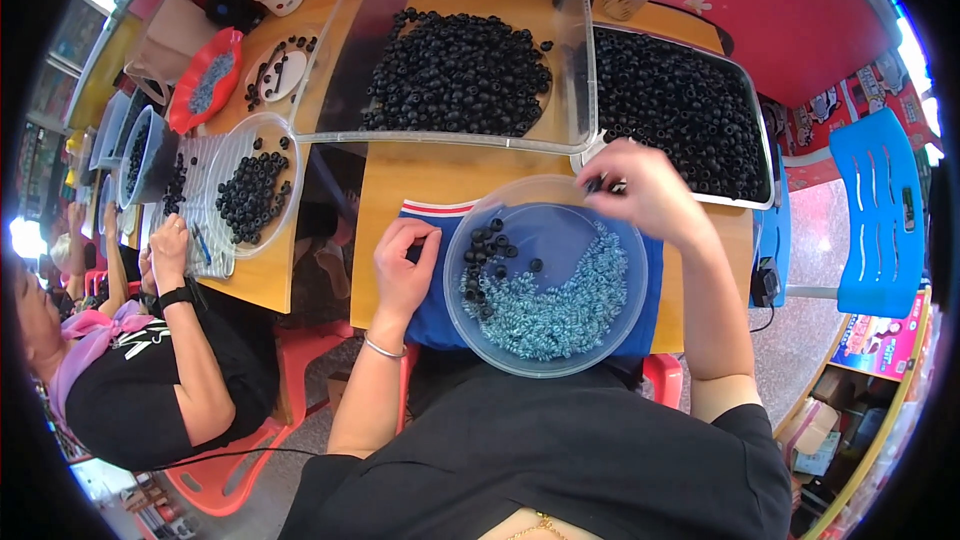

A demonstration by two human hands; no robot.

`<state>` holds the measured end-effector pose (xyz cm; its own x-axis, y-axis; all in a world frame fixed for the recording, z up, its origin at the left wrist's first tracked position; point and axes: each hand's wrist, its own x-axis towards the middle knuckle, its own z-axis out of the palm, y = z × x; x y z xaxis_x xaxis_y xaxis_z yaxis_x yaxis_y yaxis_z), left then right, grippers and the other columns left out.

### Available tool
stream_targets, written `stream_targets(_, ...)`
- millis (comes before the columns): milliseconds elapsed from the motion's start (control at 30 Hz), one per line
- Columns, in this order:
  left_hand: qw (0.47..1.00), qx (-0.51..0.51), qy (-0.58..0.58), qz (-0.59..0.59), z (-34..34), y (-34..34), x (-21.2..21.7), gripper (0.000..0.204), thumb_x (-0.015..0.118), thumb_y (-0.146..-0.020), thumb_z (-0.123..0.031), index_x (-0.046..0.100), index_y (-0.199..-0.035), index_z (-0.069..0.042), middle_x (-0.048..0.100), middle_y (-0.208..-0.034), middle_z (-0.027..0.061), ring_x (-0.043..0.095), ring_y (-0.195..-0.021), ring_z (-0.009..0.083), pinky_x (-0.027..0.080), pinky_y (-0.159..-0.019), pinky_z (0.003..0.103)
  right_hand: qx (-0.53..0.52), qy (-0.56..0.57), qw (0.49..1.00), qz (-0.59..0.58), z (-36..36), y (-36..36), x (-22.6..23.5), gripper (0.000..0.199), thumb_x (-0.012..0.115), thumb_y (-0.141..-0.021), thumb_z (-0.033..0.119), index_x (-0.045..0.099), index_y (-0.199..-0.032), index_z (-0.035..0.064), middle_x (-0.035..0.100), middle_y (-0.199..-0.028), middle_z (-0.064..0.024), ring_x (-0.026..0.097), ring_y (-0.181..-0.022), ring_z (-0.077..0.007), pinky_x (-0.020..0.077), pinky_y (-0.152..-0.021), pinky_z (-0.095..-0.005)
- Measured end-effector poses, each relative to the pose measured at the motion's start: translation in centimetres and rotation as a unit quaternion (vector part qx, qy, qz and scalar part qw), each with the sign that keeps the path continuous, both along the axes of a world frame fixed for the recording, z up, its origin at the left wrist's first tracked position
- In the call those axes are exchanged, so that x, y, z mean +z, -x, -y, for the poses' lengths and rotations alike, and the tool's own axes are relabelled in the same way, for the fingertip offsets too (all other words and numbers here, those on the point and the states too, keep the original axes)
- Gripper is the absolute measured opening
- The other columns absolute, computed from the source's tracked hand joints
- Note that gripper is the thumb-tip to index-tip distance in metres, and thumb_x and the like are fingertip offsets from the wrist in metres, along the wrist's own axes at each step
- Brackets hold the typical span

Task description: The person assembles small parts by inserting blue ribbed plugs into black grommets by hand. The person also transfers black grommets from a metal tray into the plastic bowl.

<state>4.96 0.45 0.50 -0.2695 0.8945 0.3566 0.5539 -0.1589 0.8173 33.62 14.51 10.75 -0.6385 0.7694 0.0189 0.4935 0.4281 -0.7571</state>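
A round clear plastic basin (556,361) rests on a folded blue cloth (425,310) in front of me. Small light-blue plastic pieces (560,315) heap along its right and lower side. Several round black pieces, like beads with a hole (487,240), lie at its left side. Above the basin's upper right rim, my right hand (648,190) pinches black beads between thumb and fingers; the exact number is unclear. My left hand (405,265) is curled just left of the basin, its thumb and fingertips together. What it holds, if anything, is too small to make out.
Black beads fill a large clear bin (450,138) and a white-rimmed tray (762,155) beyond the basin. To the left, a co-worker (150,370) sits by a clear bowl (290,175) of black beads. A red dish (185,105) and blue chair (878,210) flank the table.
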Motion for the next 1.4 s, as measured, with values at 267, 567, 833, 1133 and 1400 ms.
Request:
stream_targets(267, 1.0, -0.015, 0.001, 0.001, -0.3, -0.2, 0.1, 0.004, 0.069, -0.083, 0.003, 0.065, -0.084, 0.003, 0.063, -0.083, 0.0113, 0.064, -0.073, 0.0216, 0.052, -0.067, 0.029, 0.176, -0.004, 0.984, 0.012, 6.5, 6.1, -2.4, 0.024, 0.072, -0.076, 0.007, 0.069, -0.1, 0.0048, 0.063, -0.1, -0.0135, 0.066, -0.087, -0.0321, 0.0546, -0.079, -0.0394)
stream_targets(567, 1.0, -0.007, -0.002, -0.026, -0.2, -0.2, 0.3, 0.004, 0.069, -0.082, 0.003, 0.065, -0.084, 0.003, 0.064, -0.085, 0.0118, 0.064, -0.073, 0.0222, 0.053, -0.067, 0.029, 0.213, -0.012, 0.976, 0.038, 2.8, 2.3, 0.5, 0.028, 0.073, -0.077, 0.009, 0.068, -0.104, 0.0046, 0.068, -0.101, -0.0122, 0.067, -0.096, -0.0285, 0.0546, -0.083, -0.036)
stream_targets(833, 1.0, -0.007, 0.0, -0.011, -0.2, -0.4, 0.6, 0.003, 0.068, -0.084, 0.001, 0.065, -0.084, 0.003, 0.064, -0.083, 0.0113, 0.062, -0.073, 0.0206, 0.05, -0.067, 0.028, -0.111, -0.09, 0.989, 0.038, -5.5, -2.0, -3.7, 0.022, 0.066, -0.079, 0.002, 0.065, -0.101, 0.0045, 0.063, -0.098, -0.0129, 0.063, -0.094, -0.0305, 0.0516, -0.082, -0.0377)
stream_targets(1133, 1.0, -0.007, 0.0, -0.012, -0.1, -0.2, 0.3, 0.004, 0.069, -0.083, 0.003, 0.066, -0.084, 0.003, 0.065, -0.085, 0.0116, 0.064, -0.074, 0.021, 0.053, -0.068, 0.028, -0.107, -0.16, 0.969, 0.153, -5.3, -0.3, -5.4, 0.028, 0.07, -0.077, 0.005, 0.061, -0.103, 0.0086, 0.061, -0.1, -0.0112, 0.06, -0.1, -0.0321, 0.0504, -0.087, -0.0424)
stream_targets(1400, 1.0, -0.004, 0.0, -0.015, -0.2, -0.3, 0.3, 0.004, 0.069, -0.083, 0.002, 0.066, -0.084, 0.003, 0.064, -0.085, 0.0115, 0.064, -0.073, 0.0213, 0.053, -0.067, 0.028, -0.078, -0.17, 0.972, 0.142, -5.1, 0.0, -5.5, 0.039, 0.069, -0.074, 0.002, 0.058, -0.111, 0.0069, 0.059, -0.098, -0.0155, 0.06, -0.095, -0.0376, 0.0502, -0.084, -0.0448)
